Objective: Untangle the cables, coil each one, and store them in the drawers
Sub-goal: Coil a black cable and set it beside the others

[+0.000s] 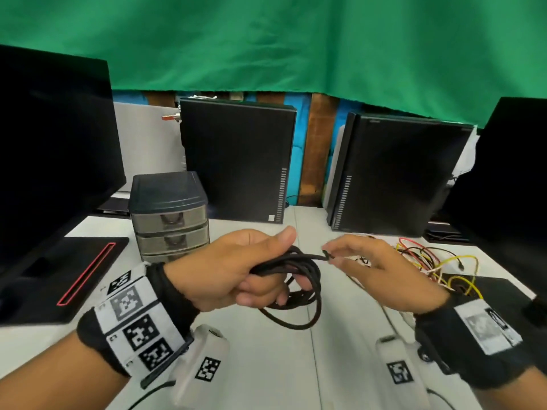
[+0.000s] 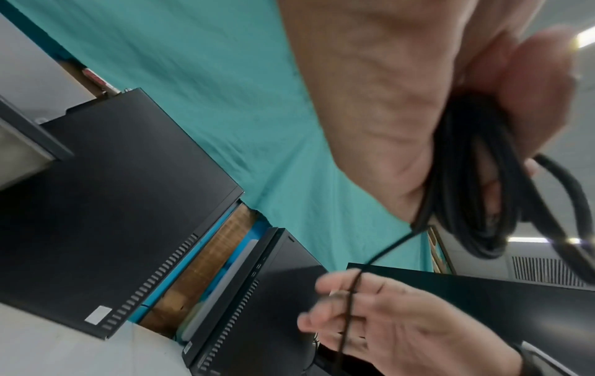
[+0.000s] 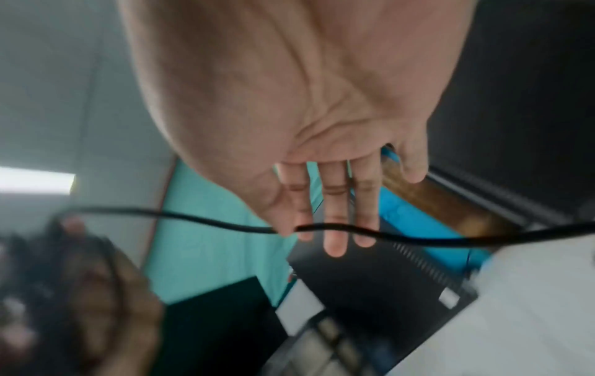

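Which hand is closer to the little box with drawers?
Left. The left hand, gripping the coiled black cable, is just in front of the drawer box. The right hand, pinching the cable's end, is farther off to its right.

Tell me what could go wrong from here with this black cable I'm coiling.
The left hand grips the black cable coil only at one side, so the hanging loops could spring loose. The right hand merely pinches the free end, which may slip mid-wrap. The drawers look shut, so a hand must let go to open one.
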### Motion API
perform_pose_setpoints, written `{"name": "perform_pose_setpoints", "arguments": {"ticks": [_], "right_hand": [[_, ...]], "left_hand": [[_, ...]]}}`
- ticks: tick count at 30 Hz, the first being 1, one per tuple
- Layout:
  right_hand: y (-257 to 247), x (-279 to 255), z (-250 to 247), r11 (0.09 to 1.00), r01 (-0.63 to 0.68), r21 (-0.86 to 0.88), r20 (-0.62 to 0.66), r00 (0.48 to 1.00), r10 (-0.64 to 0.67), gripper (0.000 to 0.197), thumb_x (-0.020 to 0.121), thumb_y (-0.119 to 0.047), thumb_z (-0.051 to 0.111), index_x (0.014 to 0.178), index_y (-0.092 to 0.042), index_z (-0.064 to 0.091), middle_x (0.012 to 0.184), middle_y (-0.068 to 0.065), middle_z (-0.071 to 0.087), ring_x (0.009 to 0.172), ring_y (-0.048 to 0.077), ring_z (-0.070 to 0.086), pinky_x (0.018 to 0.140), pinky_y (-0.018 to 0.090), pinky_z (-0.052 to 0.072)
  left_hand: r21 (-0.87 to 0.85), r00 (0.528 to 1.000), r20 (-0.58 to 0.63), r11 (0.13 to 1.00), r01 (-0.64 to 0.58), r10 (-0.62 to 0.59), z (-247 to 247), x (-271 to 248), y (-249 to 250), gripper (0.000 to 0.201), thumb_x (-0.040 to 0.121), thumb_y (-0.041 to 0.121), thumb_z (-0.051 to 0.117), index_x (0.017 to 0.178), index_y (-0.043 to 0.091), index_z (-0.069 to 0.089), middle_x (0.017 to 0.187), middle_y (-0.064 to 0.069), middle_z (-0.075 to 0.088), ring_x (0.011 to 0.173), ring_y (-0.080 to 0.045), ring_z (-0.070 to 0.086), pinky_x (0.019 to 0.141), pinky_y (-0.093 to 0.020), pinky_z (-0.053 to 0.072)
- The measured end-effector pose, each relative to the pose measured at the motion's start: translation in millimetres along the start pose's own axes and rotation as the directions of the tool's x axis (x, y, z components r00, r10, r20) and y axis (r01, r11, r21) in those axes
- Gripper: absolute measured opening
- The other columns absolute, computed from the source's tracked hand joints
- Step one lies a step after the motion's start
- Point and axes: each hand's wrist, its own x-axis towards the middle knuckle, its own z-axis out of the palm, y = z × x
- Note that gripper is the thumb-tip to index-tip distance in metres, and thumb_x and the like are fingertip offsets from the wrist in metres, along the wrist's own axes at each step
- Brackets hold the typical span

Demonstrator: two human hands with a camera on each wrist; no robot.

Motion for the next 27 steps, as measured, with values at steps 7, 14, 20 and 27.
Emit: {"name": "perform_pose_setpoints", "arguments": {"ticks": [7,14,20,27], "right_hand": [[-35.2,-24.2,9.9,0.759,0.125,0.639,0.086,0.969,-0.233,0.035,0.09,-0.017,0.067,0.124,-0.015,0.063,0.097,0.007,0.073,0.078,0.02,0.069,0.085,0.034,0.056],[-25.4,-6.4,16.3,0.804,0.118,0.583,-0.312,0.946,0.087,0.012,0.093,-0.016,0.064,0.088,-0.01,0.073,0.053,-0.012,0.053,0.046,0.003,0.045,0.044,0.01,0.035],[-0.7,-4.0,15.9,0.794,0.095,0.6,-0.299,0.948,0.112,0.015,0.091,-0.025,0.064,0.09,-0.014,0.075,0.057,-0.005,0.048,0.05,0.006,0.038,0.045,0.018,0.033],[11.2,-17.5,53.8,0.97,0.074,0.232,-0.181,0.983,-0.031,0.022,0.096,-0.021,0.064,0.112,-0.031,0.074,0.073,-0.034,0.065,0.069,-0.011,0.059,0.065,0.009,0.045]], "left_hand": [[-0.18,0.942,-0.288,0.976,0.121,-0.17,-5.2,7.1,-17.0,0.051,0.092,0.053,0.05,0.074,0.012,0.075,0.04,0.007,0.033,0.037,-0.009,0.034,0.077,-0.035,0.045],[-0.357,0.96,-0.201,0.927,0.112,-0.194,6.3,10.5,-30.8,0.049,0.091,0.052,0.058,0.084,0.005,0.071,0.043,0.006,0.035,0.041,-0.01,0.039,0.076,-0.031,0.05],[-0.485,0.904,-0.393,0.873,-0.051,-0.166,8.0,13.7,-31.6,0.027,0.093,0.031,0.057,0.077,0.01,0.059,0.043,0.007,0.033,0.039,-0.009,0.038,0.076,-0.03,0.054],[-0.574,0.817,-0.576,0.713,-0.403,-0.002,-1.4,5.8,-11.0,0.031,0.098,0.034,0.044,0.092,0.009,0.061,0.088,-0.007,0.075,0.073,-0.016,0.073,0.093,-0.033,0.057]]}}
